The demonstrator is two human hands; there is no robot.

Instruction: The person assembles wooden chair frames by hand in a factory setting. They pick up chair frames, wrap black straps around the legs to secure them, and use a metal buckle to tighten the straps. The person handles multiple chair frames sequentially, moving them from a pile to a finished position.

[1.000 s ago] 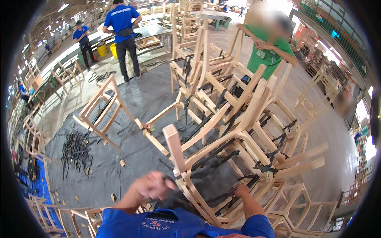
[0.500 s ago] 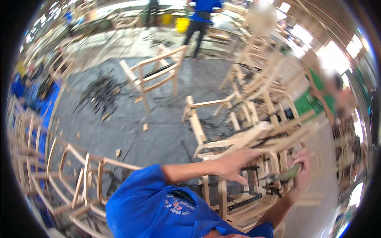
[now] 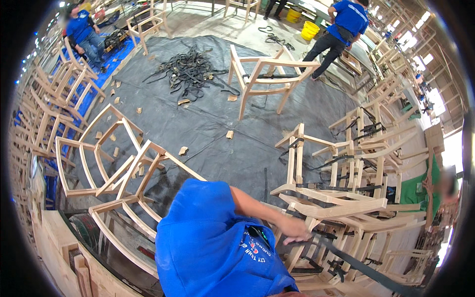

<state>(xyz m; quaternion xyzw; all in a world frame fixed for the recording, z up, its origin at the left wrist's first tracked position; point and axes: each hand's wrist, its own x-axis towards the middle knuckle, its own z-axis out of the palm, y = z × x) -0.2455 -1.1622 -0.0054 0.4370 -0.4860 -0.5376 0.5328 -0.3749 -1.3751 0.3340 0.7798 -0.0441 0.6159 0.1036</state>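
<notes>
My left hand (image 3: 294, 228) reaches across to the right, its fingers closed on a black strap (image 3: 357, 267). From there the strap stretches toward the lower right edge. My right hand is out of view. Just beyond my left hand are bare wooden chair frames (image 3: 336, 210), crowded close together. Black straps (image 3: 341, 159) are wrapped round several of their legs and rails.
A wooden chair frame (image 3: 269, 89) stands on the dark sheet (image 3: 213, 148), next to a heap of black straps (image 3: 190, 72). Small wood pieces (image 3: 229, 134) lie scattered. More frames (image 3: 118, 163) stand left. Co-workers in blue (image 3: 349, 22) and green (image 3: 420, 185) are nearby.
The view has swung rightward and down. My left hand has gone from spread fingers to gripping the black strap. My right hand, seen before with a blurred greenish thing, has left the view.
</notes>
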